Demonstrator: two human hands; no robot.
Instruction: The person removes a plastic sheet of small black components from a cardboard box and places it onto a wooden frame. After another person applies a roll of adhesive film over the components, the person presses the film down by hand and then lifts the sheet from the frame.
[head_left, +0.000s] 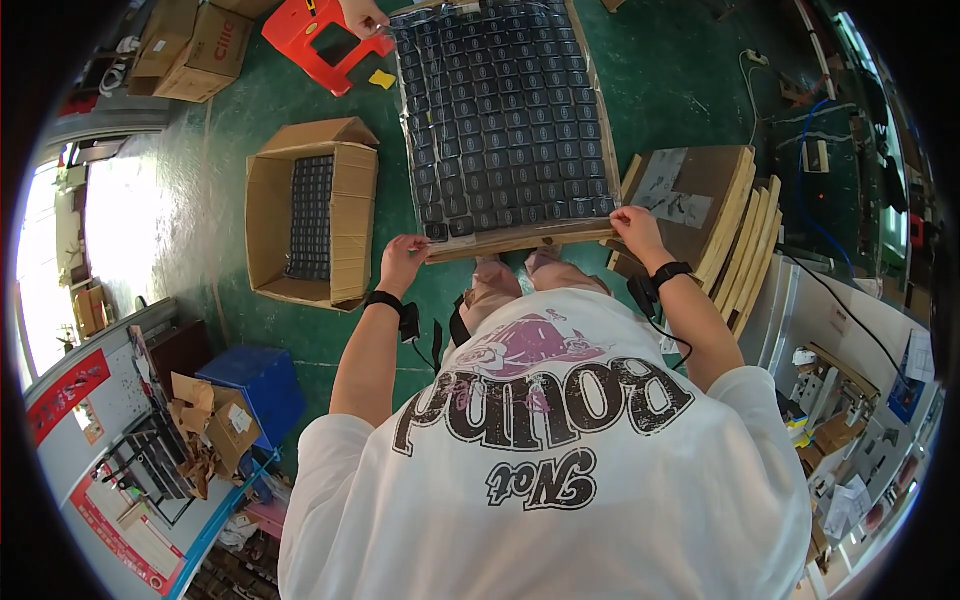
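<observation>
In front of me is a wide board (pixel 540 236) covered with rows of small black square pieces (pixel 510 130). A shiny clear plastic film (pixel 462 228) lies over the pieces. At the near left corner, the fingers of my left hand (pixel 402 263) are pinched on the film's edge. My right hand (pixel 640 236) pinches the film at the near right corner, close to the board's wooden edge. A co-worker's hand (pixel 364 18) is at the far left corner, its fingers curled by the board's edge.
An open cardboard box (pixel 355 230) with more black pieces stands on the left of the green floor. Beyond it are a red plastic stool (pixel 318 50) and a yellow scrap (pixel 382 79). Stacked wood-edged boards (pixel 735 215) lean at right. A blue bin (pixel 262 390) sits lower left.
</observation>
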